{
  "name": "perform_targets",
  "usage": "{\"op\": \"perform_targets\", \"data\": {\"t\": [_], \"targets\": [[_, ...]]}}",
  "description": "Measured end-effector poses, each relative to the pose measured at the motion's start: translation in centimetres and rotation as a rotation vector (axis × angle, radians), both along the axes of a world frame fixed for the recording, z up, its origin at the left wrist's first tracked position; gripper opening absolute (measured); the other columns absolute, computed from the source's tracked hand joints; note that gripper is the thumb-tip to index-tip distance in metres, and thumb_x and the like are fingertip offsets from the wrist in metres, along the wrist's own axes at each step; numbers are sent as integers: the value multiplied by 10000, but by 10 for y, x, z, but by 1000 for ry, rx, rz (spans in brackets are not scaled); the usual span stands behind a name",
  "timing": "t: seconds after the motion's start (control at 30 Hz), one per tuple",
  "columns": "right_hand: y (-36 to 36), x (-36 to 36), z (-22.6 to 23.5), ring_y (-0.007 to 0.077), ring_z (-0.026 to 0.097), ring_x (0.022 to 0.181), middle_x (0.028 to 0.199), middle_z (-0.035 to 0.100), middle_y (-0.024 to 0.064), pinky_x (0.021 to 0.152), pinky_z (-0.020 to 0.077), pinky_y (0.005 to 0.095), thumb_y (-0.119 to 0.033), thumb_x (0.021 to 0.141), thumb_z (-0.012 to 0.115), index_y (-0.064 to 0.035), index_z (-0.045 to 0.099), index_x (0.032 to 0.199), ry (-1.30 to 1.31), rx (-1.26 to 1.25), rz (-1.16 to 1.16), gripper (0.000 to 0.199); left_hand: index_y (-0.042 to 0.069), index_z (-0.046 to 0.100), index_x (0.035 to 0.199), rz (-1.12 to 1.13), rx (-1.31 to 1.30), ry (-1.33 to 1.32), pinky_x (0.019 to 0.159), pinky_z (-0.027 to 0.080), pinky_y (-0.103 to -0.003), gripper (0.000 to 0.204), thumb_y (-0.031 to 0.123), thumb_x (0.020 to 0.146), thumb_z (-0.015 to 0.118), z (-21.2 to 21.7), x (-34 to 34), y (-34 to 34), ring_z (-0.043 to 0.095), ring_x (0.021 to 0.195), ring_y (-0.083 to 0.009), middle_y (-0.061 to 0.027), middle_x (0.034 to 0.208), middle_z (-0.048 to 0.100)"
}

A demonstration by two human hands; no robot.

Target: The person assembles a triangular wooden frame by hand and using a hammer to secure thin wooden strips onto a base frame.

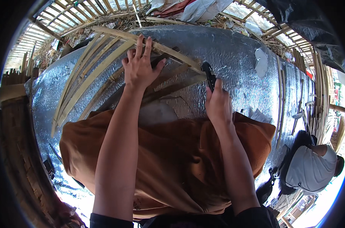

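My left hand lies with spread fingers over a long pale bamboo strip, its fingertips on the strip's far side. The strip slants from upper left down to the right. In my right hand is a black tool; its kind is unclear from here. The tool's upper part is beside the right end of the strip. Several more bamboo strips fan out on the left, beneath the long one. Darker strips lie between my hands. A brown cloth covers my lap.
Shiny silver foil sheeting spreads under the work. Slatted bamboo fencing borders the far side. Upright bamboo pieces stand at the right. A person in a white shirt sits at the lower right. Dark bamboo matting is on the left.
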State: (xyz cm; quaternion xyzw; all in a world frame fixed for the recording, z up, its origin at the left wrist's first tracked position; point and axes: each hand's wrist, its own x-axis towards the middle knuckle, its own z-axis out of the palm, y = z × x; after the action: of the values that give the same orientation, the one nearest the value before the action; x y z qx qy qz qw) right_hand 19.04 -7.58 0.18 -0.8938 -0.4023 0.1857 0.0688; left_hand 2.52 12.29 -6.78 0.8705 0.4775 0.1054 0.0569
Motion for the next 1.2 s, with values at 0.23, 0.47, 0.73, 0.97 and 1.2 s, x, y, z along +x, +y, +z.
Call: {"op": "perform_targets", "data": {"t": [0.23,0.47,0.73,0.97,1.2], "targets": [[-8,-3,-5,475,718,802,883,691,297,630,565,537,-139,1017,590,54,406,1307,-125,412,49,394,219,327,1624,-4,19,-41,1013,450,-600,879,626,914,648,-1,2,0,508,1327,-392,-76,1695,275],[-17,0,-13,480,716,775,837,689,303,631,572,554,-120,1004,600,44,363,1349,-174,788,61,449,211,348,1611,-9,97,-21,990,458,-557,884,633,898,656,-2,7,1,533,1273,-376,-68,1682,296],[-9,1,-13,489,711,769,829,694,283,636,572,563,-126,996,612,65,372,1333,-281,833,76,456,227,287,1635,1,10,-9,1045,433,-602,898,619,914,652,4,8,0,479,1353,-414,-81,1697,257],[-10,-3,-8,464,714,724,821,694,279,585,568,549,-164,1014,601,71,403,1275,-204,888,75,403,225,276,1634,-6,46,-23,1051,425,-623,901,622,914,647,-1,7,6,455,1377,-425,-73,1694,252],[-16,-4,-2,478,704,723,815,687,293,586,567,552,-145,1001,616,54,417,1265,-179,885,37,386,201,317,1618,-28,101,36,993,460,-585,885,629,913,639,-9,-2,-5,513,1301,-422,-84,1683,288]]}}
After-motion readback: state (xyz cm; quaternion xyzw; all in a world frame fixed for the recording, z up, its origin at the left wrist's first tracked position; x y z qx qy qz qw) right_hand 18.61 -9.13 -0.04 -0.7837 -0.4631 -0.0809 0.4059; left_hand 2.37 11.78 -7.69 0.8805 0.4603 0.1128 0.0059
